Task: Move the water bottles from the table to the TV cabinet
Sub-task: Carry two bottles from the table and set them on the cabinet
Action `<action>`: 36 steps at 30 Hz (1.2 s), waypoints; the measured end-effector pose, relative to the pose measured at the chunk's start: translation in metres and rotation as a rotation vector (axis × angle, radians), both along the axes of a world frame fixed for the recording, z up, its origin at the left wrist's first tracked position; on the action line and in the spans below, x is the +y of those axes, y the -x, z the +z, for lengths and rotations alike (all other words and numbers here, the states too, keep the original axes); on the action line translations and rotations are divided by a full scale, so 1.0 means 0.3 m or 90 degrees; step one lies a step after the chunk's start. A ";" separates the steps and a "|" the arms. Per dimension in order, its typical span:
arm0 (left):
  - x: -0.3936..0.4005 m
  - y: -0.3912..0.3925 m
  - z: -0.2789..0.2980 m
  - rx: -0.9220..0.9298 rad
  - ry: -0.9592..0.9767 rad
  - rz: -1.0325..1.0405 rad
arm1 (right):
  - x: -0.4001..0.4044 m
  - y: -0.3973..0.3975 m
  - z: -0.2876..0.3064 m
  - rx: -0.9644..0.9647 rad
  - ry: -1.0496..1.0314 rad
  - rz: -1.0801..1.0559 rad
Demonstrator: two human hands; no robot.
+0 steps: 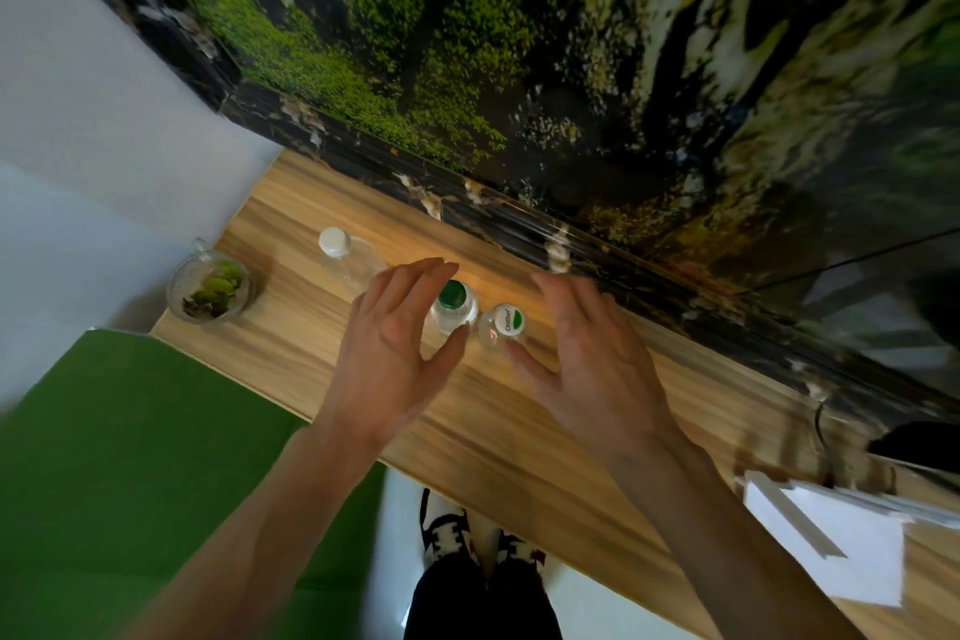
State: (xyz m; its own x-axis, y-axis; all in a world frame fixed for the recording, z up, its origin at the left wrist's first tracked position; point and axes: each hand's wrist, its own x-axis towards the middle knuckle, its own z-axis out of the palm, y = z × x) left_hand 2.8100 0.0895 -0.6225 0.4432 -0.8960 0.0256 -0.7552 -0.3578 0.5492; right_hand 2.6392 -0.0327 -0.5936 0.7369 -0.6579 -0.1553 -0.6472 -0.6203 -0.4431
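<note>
Nearest, both hands hover spread over the wooden TV cabinet (519,431) – the left hand (387,348) and right hand (587,359) each with fingers apart, gripping nothing. Between them stand two water bottles, the green-capped bottle (453,308) and the white-and-green-capped bottle (505,325), upright and just beside each other – likely set close to save room. Further left stands a white-capped bottle (343,257), then a glass bowl of plants (210,288), with the TV screen (571,42) behind

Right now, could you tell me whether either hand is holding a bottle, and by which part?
Nothing is held. The left hand and right hand are open beside the green-capped bottle and white-capped bottle.
</note>
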 end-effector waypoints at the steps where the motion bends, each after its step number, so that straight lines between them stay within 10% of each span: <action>1: 0.021 0.009 0.035 -0.012 -0.008 0.008 | 0.004 0.011 0.037 -0.004 0.006 0.006; 22: 0.555 0.189 1.167 -0.200 0.052 0.238 | 0.293 0.155 1.116 -0.091 0.212 0.139; 36: 1.207 0.225 1.451 -0.296 0.137 0.485 | 0.751 -0.121 1.491 -0.260 0.275 0.363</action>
State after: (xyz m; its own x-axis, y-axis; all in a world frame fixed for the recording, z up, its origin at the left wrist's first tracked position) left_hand 2.7425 0.4516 -0.1873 0.8149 -0.3215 0.4823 -0.5193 -0.7745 0.3612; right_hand 2.6754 0.1925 -0.1463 0.9198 -0.1055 0.3780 -0.0203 -0.9747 -0.2226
